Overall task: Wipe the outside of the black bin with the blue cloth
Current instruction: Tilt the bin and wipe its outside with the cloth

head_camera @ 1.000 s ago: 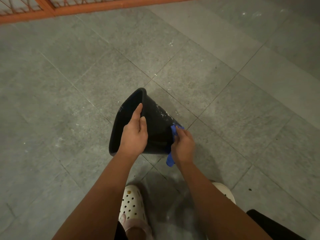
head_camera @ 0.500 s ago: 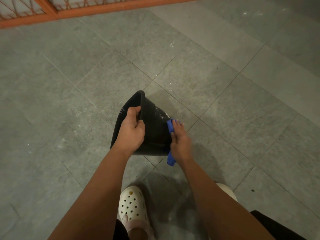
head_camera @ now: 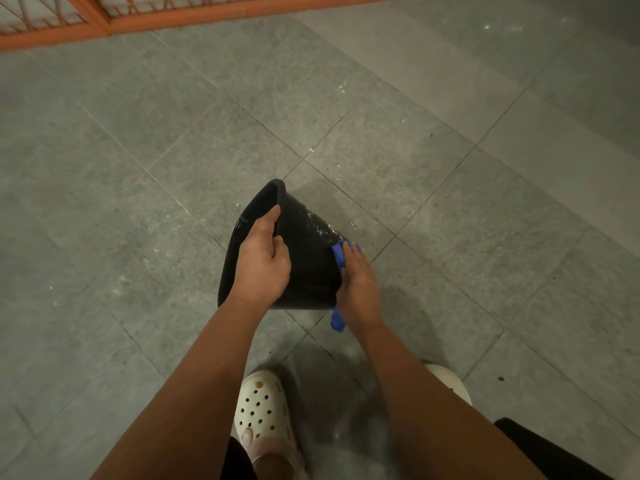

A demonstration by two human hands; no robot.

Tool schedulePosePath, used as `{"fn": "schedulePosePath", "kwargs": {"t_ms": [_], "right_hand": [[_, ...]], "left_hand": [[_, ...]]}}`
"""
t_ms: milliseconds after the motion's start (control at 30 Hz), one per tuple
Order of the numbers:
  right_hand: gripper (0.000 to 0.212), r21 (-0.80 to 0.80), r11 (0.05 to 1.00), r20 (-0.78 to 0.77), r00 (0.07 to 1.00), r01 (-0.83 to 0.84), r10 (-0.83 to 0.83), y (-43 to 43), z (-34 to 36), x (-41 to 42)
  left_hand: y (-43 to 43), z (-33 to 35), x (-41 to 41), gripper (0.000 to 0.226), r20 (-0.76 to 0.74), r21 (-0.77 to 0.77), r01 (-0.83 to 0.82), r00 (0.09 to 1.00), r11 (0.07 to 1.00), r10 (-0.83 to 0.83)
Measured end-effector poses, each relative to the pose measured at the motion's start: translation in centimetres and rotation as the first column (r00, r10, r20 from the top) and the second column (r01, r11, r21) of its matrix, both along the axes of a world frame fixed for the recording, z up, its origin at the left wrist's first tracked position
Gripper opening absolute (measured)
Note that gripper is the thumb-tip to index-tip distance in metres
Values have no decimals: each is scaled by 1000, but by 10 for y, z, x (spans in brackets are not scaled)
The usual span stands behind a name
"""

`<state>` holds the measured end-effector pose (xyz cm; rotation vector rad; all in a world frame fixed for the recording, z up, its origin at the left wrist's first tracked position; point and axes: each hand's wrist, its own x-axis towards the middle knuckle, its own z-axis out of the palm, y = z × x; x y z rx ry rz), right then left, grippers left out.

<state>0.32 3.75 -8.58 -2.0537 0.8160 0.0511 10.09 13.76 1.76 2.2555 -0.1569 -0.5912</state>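
The black bin (head_camera: 308,251) is tipped on its side above the grey tiled floor, its open mouth facing left and its narrow base pointing right. My left hand (head_camera: 261,259) grips the rim, thumb outside and fingers over the edge. My right hand (head_camera: 356,275) presses the blue cloth (head_camera: 341,252) flat against the bin's outer wall near the base. A tail of the cloth hangs below my right wrist. White smears mark the bin's upper side.
My two feet in white perforated clogs (head_camera: 265,415) stand on the tiles just below the bin. An orange metal grille (head_camera: 104,19) runs along the top left edge. Grey floor tiles (head_camera: 450,188) surround everything.
My right hand slid the cloth up along the bin's side towards the base, its fingers now lying flatter. My left hand shifted its hold on the rim slightly.
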Motion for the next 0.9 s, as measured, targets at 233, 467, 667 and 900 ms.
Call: {"fn": "schedulePosePath", "kwargs": {"t_ms": [233, 467, 667, 900], "right_hand": [[68, -57, 995, -104, 991, 76, -82, 11, 6, -5], [58, 35, 999, -59, 998, -14, 16, -5, 3, 6], [69, 2, 992, -197, 973, 123, -121, 15, 13, 6], [71, 1, 993, -53, 991, 120, -119, 7, 4, 3]], "left_hand": [[0, 0, 0, 50, -11, -6, 26, 1000, 1000, -26], [8, -3, -1, 51, -36, -51, -19, 999, 999, 17], [5, -3, -1, 51, -52, -46, 31, 998, 998, -33], [4, 8, -3, 57, -149, -90, 7, 989, 996, -21]]}}
